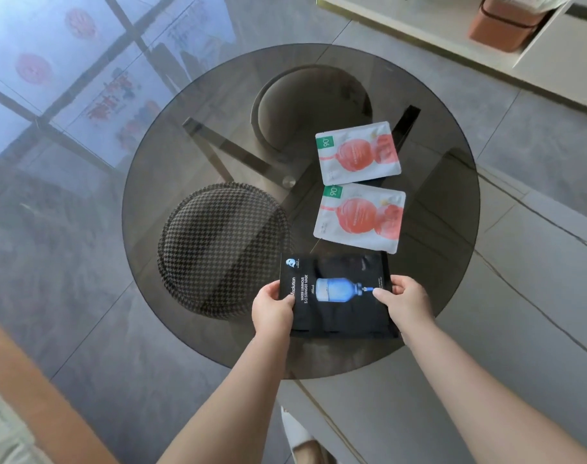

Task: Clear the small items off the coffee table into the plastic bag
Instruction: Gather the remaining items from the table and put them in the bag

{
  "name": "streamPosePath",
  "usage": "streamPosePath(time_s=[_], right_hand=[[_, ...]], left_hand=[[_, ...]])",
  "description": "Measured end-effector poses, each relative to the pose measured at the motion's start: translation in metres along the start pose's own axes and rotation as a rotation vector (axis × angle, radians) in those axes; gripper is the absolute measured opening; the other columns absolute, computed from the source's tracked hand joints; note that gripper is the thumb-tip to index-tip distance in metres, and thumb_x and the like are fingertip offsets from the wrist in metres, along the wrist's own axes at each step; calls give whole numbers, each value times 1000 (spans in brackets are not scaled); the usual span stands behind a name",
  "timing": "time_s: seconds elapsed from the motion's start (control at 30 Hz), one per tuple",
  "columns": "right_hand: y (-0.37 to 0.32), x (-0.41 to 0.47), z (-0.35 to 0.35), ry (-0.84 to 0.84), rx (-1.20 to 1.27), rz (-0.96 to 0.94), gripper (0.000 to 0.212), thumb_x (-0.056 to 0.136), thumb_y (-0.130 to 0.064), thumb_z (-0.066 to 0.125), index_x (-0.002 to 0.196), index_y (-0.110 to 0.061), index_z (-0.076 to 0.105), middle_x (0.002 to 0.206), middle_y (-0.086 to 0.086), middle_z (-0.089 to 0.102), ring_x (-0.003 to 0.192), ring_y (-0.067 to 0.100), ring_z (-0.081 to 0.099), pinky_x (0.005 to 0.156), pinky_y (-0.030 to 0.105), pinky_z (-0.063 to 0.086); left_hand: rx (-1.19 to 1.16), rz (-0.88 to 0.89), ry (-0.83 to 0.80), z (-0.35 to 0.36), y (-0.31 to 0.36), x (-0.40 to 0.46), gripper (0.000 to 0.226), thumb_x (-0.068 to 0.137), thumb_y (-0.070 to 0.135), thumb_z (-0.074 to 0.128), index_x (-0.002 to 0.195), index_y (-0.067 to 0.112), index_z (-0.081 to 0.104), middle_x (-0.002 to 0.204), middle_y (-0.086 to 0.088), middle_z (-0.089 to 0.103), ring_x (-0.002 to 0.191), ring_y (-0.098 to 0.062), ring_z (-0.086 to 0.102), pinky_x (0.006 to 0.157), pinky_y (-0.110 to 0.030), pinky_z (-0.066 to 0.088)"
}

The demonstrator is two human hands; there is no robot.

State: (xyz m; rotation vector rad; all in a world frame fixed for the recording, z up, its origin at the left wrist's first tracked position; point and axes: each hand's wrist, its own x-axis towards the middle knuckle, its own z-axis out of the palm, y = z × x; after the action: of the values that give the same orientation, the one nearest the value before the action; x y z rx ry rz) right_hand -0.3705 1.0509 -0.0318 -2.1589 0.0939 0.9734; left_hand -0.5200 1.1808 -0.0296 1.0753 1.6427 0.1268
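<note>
A black face-mask packet (339, 296) with a blue bottle picture lies at the near edge of the round smoked-glass coffee table (185, 135). My left hand (273, 308) grips its left edge, thumb on top. My right hand (407, 304) pinches its right edge, thumb on the front. Beyond it lie two white packets with pink-red prints, one nearer (360, 217) and one farther (358, 152), side by side on the glass. No plastic bag is in view.
Under the glass stand a houndstooth stool (218, 249) at the left and a plain grey stool (313, 105) farther back. A white shelf unit holding an orange-brown container (502, 23) runs along the top right. An orange-brown cushion edge (34, 380) sits at the lower left.
</note>
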Motion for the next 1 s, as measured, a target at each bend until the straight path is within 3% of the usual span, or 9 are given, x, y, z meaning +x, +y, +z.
streamPosePath(time_s=[0.2,0.3,0.53,0.63,0.73,0.9,1.0], right_hand=[[-35,40,-15,90,119,-43,24,80,-7,69,97,-19,58,87,-5,60,89,20,59,79,33,48],[-44,61,-14,116,145,-42,25,81,-9,69,101,-20,59,98,0,63,91,21,59,76,32,47],[-55,102,-5,214,140,-33,36,80,-7,68,113,-18,63,103,1,57,90,18,54,76,26,40],[-56,111,-2,239,148,-5,33,80,-5,68,109,-18,62,98,1,60,83,18,55,64,25,40],[-56,116,1,231,131,0,31,78,-4,68,105,-18,61,96,1,62,82,19,57,71,28,43],[-58,116,8,189,133,35,32,77,-2,67,104,-17,57,98,3,64,82,22,59,71,31,45],[-63,112,9,177,172,50,39,79,-1,67,110,-18,53,100,3,61,84,21,57,73,32,45]], left_hand=[[-25,94,-63,30,56,29,29,83,4,65,110,16,63,102,-3,69,91,-18,66,89,-37,54],[-5,131,-72,46,74,46,30,84,6,64,111,18,62,90,4,67,82,-13,65,80,-32,55],[102,202,-165,72,105,79,42,84,4,62,123,17,56,106,-2,68,94,-20,67,90,-42,54],[165,206,-163,82,107,90,39,81,8,66,116,19,56,101,1,65,95,-19,65,90,-40,53],[204,182,-144,86,106,97,35,78,14,71,106,20,52,91,6,60,92,-18,62,88,-39,53],[172,128,-158,85,102,100,41,76,12,73,109,16,49,105,-3,65,98,-23,64,88,-43,54],[148,132,-173,79,101,100,39,77,11,73,107,18,50,95,3,62,94,-21,64,88,-43,54]])
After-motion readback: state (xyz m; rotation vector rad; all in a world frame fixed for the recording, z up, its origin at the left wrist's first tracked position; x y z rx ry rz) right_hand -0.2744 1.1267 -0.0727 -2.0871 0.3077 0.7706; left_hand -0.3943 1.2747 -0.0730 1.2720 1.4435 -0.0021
